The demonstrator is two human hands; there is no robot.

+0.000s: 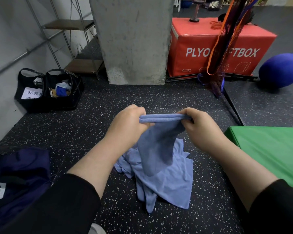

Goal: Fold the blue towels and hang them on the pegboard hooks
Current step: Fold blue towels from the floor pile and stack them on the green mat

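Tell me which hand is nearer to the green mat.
Right. The right hand grips the held towel at its right end, on the side of the green mat. The left hand grips the towel's other end, farther from the mat.

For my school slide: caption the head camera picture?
Both hands hold a blue towel above more towels.
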